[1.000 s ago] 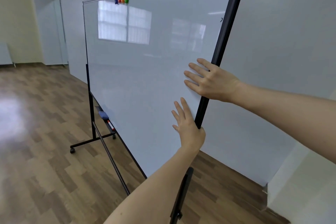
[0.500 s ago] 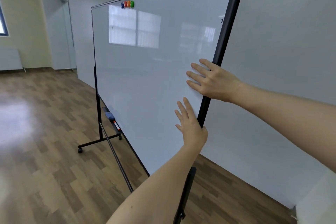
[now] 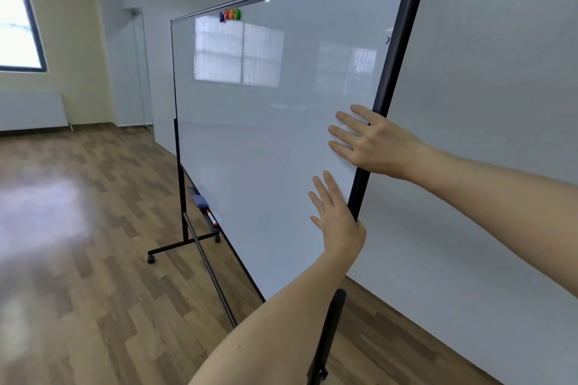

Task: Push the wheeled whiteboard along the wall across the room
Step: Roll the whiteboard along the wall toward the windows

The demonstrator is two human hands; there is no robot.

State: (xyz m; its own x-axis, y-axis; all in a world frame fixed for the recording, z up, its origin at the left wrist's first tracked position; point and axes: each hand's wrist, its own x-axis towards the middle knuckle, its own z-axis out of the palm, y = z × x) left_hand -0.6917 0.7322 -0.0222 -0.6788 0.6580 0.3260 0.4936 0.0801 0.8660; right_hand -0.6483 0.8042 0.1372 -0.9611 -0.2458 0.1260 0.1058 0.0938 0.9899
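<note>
The wheeled whiteboard (image 3: 266,134), white with a black frame, stands on a black caster stand close along the grey wall (image 3: 475,97) on the right. Both hands are on its near vertical edge. My right hand (image 3: 375,142) is the higher one, fingers spread flat on the white surface and the palm wrapped over the frame. Lower down, my left hand (image 3: 336,217) lies the same way, its thumb hidden behind the frame. The far foot with its caster (image 3: 151,258) rests on the wood floor. The near post (image 3: 325,337) shows beside my left forearm.
An eraser (image 3: 200,200) and a marker (image 3: 212,218) lie on the board's tray, and several coloured magnets (image 3: 230,15) sit near its top edge. Wood floor (image 3: 78,259) stretches to the left. A window (image 3: 15,19) and a low radiator (image 3: 31,111) are on the far wall.
The board has rolled along the wall with both hands keeping their hold. The far window has come into view on the left, and the wall corner at lower right has passed out of view.
</note>
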